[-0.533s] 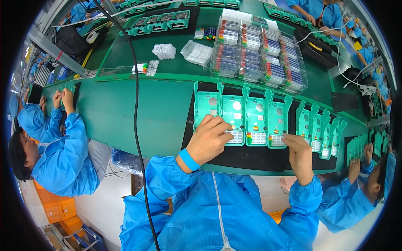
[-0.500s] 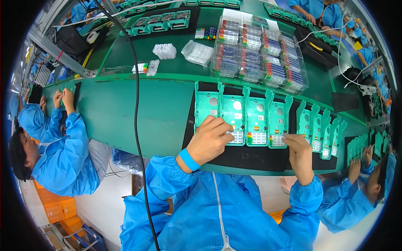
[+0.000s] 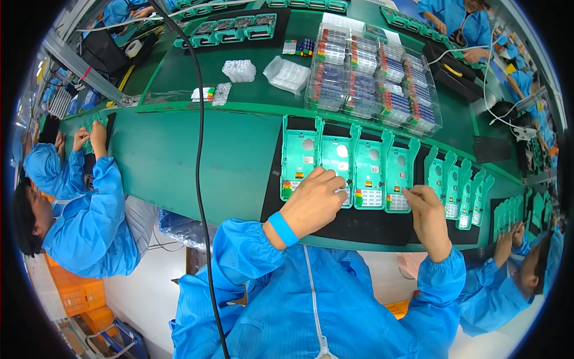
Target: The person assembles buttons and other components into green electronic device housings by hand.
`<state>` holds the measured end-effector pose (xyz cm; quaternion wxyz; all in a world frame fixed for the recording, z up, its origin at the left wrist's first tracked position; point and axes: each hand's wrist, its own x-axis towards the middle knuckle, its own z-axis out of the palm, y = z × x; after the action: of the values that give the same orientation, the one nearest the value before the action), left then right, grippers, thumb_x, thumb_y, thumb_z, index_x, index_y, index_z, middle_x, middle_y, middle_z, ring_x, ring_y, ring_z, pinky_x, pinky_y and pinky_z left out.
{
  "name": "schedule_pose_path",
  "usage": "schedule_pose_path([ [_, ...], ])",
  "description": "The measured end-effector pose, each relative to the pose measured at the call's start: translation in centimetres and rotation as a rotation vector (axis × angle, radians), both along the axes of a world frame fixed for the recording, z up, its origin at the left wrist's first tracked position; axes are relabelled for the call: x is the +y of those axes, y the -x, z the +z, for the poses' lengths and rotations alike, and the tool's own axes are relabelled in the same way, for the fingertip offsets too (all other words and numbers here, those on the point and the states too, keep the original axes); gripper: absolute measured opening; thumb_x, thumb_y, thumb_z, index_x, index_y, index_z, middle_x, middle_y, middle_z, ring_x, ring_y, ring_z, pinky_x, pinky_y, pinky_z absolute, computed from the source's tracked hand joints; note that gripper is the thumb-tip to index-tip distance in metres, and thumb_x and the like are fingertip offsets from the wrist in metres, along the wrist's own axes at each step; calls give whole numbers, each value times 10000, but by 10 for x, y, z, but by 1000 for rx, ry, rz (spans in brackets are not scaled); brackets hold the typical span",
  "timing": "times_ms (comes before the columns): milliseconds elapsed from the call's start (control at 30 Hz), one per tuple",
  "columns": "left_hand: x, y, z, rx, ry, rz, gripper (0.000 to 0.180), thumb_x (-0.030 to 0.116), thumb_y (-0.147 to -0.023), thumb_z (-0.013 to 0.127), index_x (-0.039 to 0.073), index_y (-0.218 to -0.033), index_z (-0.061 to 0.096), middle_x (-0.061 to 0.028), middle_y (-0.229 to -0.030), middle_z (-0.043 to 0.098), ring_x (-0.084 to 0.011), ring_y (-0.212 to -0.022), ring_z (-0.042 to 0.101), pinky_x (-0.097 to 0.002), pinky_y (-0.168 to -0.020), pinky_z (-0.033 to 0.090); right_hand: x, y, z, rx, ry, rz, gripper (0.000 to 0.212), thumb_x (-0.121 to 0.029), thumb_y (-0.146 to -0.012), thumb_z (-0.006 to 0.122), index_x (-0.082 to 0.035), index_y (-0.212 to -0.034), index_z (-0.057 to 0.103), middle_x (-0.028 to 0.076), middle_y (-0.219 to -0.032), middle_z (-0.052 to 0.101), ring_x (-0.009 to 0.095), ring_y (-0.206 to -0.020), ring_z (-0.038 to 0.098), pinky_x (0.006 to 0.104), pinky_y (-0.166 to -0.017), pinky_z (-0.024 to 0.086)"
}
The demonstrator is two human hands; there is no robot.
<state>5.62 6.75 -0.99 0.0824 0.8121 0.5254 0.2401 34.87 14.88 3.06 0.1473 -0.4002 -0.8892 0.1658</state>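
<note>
Four green plastic device housings stand side by side on a black mat (image 3: 359, 226). Keypad sheets with grey keys and red, yellow and green ones lie in their lower ends; one keypad sheet (image 3: 372, 198) is plainly visible in the third housing (image 3: 369, 167). My left hand (image 3: 314, 203), with a blue wristband (image 3: 283, 229), is closed over the lower end of the second housing (image 3: 336, 152), between it and the first housing (image 3: 300, 149). My right hand (image 3: 429, 220) pinches at the lower right edge of the fourth housing (image 3: 398, 164). Whatever either hand's fingertips hold is hidden.
A clear tray (image 3: 373, 78) stacked with keypad sheets stands behind the housings. More green housings (image 3: 449, 179) are at the right. A black cable (image 3: 200, 149) hangs across the left side. Clear plastic packs (image 3: 286, 76) lie at the back. Co-workers sit on both sides.
My left hand has shifted slightly right, uncovering the keypad area of the first housing. My right hand remains at the fourth housing, its fingers a little more curled.
</note>
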Motion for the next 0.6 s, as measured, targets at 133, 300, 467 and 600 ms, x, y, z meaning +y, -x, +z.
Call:
schedule_pose_path([
  [133, -8, -3, -16, -13, -4, 23, 219, -19, -728, 693, 37, -923, 776, -119, -1124, 722, -297, -1070, 659, -420, -977, 521, 3, -5, -7, -169, -36, 194, 368, 140, -839, 601, 51, -1175, 720, 212, -1226, 692, 399, -1067, 672, 430, -945, 576],
  [300, -28, 44, 6, -281, -141, 316, 237, -103, -699, 649, 56, -837, 757, -103, -1069, 750, -318, -991, 674, -446, -876, 551, -5, 1, 12, -78, -223, 175, 341, 116, -819, 631, 17, -1127, 740, 196, -1144, 735, 384, -995, 702, 439, -923, 561],
  [467, -37, 53, -19, -113, -31, 278, 224, -92, -713, 635, 45, -840, 758, -90, -1088, 756, -294, -966, 663, -419, -874, 516, 0, 20, 16, -173, -73, 251, 254, 25, -857, 686, -2, -1101, 747, 139, -1018, 744, 339, -926, 681, 424, -846, 535],
  [600, -33, 51, 6, 22, 2, 249, 205, -68, -717, 648, 46, -843, 761, -93, -1108, 753, -282, -994, 666, -420, -893, 513, 10, 66, 37, -101, -209, 412, 289, 8, -833, 712, -12, -1119, 743, 112, -1057, 728, 317, -951, 671, 424, -852, 532],
])
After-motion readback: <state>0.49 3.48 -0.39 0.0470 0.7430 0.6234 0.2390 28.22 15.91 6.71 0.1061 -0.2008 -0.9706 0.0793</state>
